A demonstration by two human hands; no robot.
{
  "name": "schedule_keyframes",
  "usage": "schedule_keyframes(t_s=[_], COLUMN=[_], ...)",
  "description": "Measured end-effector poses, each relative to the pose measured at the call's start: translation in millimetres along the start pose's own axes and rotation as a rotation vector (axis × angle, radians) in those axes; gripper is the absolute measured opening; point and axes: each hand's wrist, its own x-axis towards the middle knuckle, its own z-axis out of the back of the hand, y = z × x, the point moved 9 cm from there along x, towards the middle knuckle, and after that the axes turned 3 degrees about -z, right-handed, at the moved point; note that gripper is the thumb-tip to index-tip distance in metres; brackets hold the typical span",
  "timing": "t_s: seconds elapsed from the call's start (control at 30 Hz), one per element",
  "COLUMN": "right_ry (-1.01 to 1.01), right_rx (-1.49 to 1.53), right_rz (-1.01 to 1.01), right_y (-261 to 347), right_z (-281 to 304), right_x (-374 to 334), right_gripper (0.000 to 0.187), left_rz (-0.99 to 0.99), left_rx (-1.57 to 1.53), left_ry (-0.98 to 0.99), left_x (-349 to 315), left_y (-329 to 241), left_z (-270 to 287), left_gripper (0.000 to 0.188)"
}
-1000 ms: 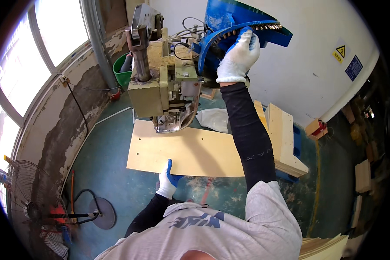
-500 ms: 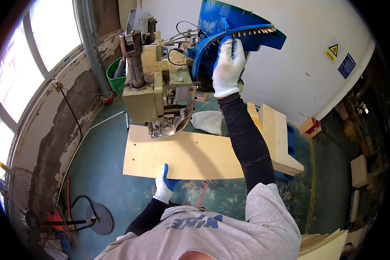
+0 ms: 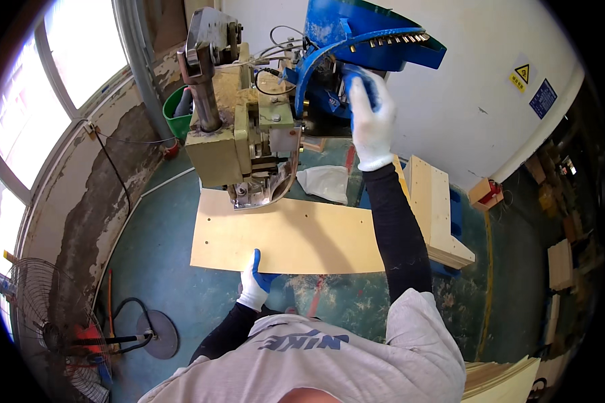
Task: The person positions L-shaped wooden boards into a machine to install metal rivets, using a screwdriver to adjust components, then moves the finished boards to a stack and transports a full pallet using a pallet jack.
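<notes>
A pale wooden board (image 3: 282, 235) with several small holes lies level under the metal head (image 3: 252, 195) of a beige press machine (image 3: 212, 158). My left hand (image 3: 255, 282), in a white and blue glove, grips its near edge, thumb on top and fingers underneath. Raised beside the machine's blue hopper (image 3: 349, 30) is my gloved right hand (image 3: 373, 114), its fingers loosely bent and the thumb apart, with nothing visible in it. Small brass-coloured metal pieces (image 3: 390, 40) line the hopper's curved blue track (image 3: 316, 57).
Stacked wooden boards (image 3: 430, 208) stand at the right on a blue base. A white bag (image 3: 324, 183) lies on the floor behind the board. At left are a wire fan (image 3: 37, 302), a round black base (image 3: 160, 334) and a green bin (image 3: 177, 117).
My right hand has come away from the curved track, moving right and slightly down. Several metal pieces it covered now show. My left hand keeps its hold on the board.
</notes>
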Motion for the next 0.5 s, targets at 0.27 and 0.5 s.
schedule_keyframes(t_s=[0.27, 0.5], right_ry=[0.003, 0.681], right_rx=[0.183, 0.751], right_rz=[-0.285, -1.629], right_y=[-55.6, -102.1], right_z=[95.1, 87.3], right_x=[-197.4, -518.9], right_gripper=[0.019, 0.059], left_rz=[-0.015, 0.012], left_rx=[-0.070, -0.064], left_ry=[-0.016, -0.052], left_x=[-4.8, -11.3], left_y=[-1.6, -0.9], left_z=[-2.2, -9.9], left_gripper=[0.047, 0.050])
